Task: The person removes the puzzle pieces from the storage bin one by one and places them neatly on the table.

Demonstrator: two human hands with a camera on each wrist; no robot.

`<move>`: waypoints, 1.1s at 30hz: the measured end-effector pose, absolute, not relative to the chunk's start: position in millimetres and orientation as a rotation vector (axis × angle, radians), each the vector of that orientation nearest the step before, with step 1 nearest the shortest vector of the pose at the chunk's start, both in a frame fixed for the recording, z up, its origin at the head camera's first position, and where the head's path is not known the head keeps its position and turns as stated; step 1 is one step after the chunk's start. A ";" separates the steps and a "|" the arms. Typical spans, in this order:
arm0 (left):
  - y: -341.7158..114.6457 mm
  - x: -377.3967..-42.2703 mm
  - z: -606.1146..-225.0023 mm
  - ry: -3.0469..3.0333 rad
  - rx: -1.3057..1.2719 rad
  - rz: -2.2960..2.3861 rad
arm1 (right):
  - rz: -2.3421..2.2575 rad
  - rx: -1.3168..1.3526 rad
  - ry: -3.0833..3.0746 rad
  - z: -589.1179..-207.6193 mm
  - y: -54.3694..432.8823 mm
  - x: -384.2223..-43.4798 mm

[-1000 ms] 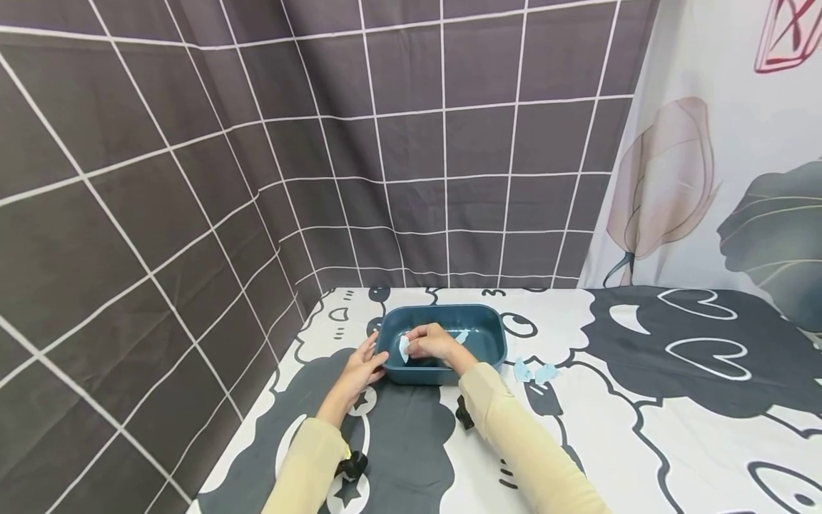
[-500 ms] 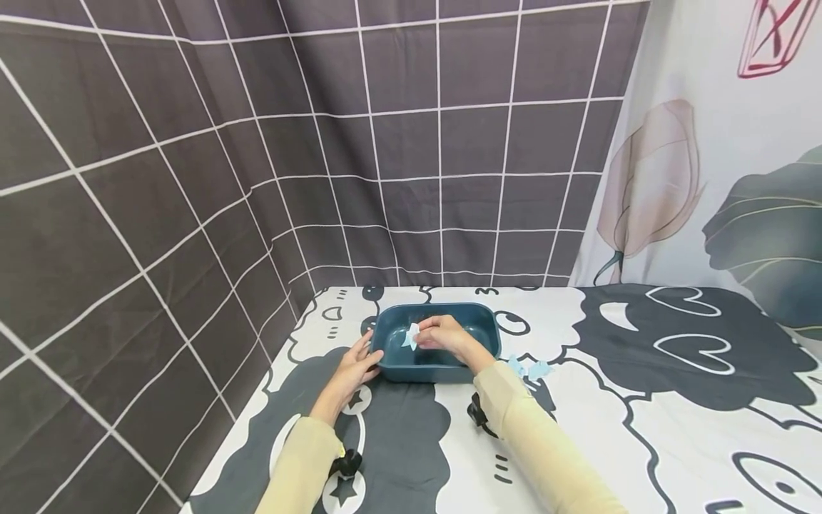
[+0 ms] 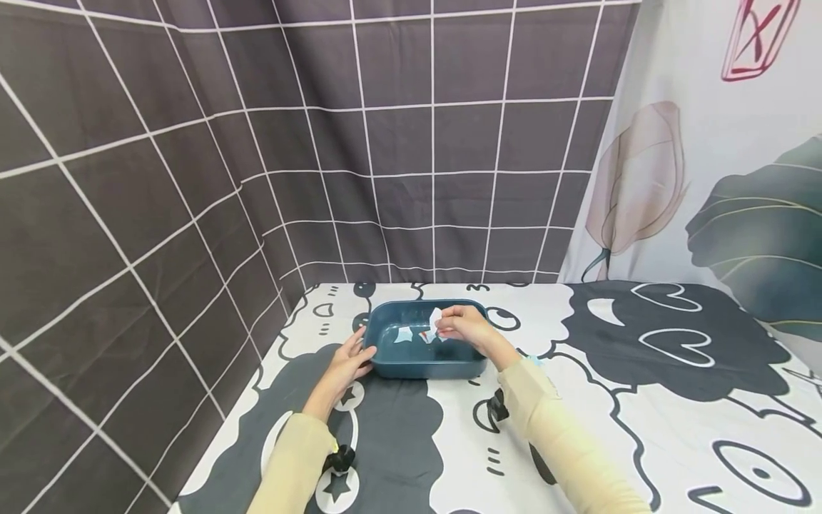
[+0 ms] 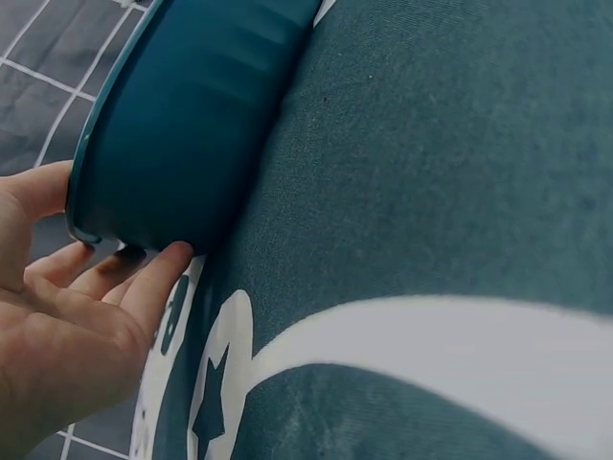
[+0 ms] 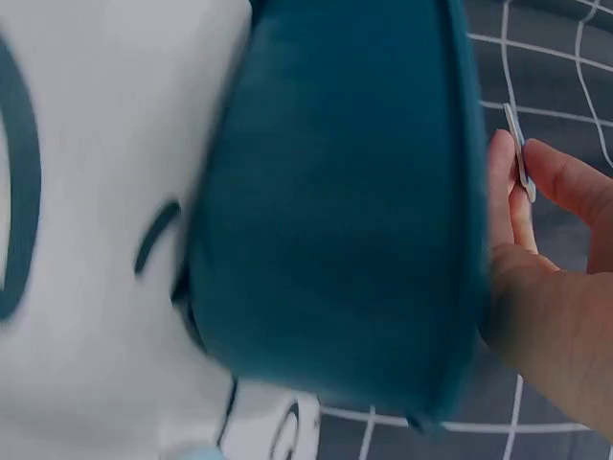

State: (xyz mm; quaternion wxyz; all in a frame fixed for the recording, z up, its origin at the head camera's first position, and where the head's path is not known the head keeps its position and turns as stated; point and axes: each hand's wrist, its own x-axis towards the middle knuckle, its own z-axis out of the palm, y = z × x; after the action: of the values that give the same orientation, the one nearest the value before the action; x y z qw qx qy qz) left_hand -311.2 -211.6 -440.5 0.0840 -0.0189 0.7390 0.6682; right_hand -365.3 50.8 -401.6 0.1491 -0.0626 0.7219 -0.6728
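Note:
A teal rectangular box (image 3: 417,370) stands on the patterned cloth. My left hand (image 3: 344,364) rests at its left end, thumb by the near corner's rim and fingers spread against the end wall. Over the box's right half, my right hand (image 3: 469,328) pinches a thin white piece (image 3: 434,318) between thumb and fingers. Edge-on in the right wrist view, that flat piece (image 5: 520,151) looks like stiff card. Inside the box lie a pale blue star-shaped piece (image 3: 403,334) at left and a piece with a red patch (image 3: 424,336) below the held one.
A light blue piece (image 3: 534,360) lies on the cloth right of the box, mostly hidden by the right sleeve (image 3: 536,400). A dark grid-patterned curtain (image 3: 398,178) hangs behind and to the left. A white floral curtain (image 3: 648,178) hangs at right.
My right hand has moved right across the box and now pinches a white piece there. A pale star-shaped piece now lies at the left, where it was working. My left hand stays on the box.

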 end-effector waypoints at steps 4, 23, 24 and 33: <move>-211.2 -313.0 -441.8 2.209 -0.068 1.994 | -1.959 -0.193 2.095 -393.4 71.1 -362.9; -210.1 -311.0 -438.0 2.234 -0.060 1.957 | -1.823 -0.067 2.305 -398.6 190.0 -345.9; -209.8 -311.5 -437.9 2.234 -0.060 1.957 | -1.814 -0.057 2.308 -399.7 194.5 -345.1; -209.5 -313.2 -438.1 2.230 -0.082 1.954 | -1.733 -0.023 2.240 -414.2 220.9 -340.3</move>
State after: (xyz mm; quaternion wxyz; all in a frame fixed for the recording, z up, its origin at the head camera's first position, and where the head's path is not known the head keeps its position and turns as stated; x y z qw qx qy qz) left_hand -313.2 -209.5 -438.1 0.0874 -0.0274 0.7490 0.6562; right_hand -340.3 220.9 -414.2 0.1539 -0.0082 0.7815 -0.6045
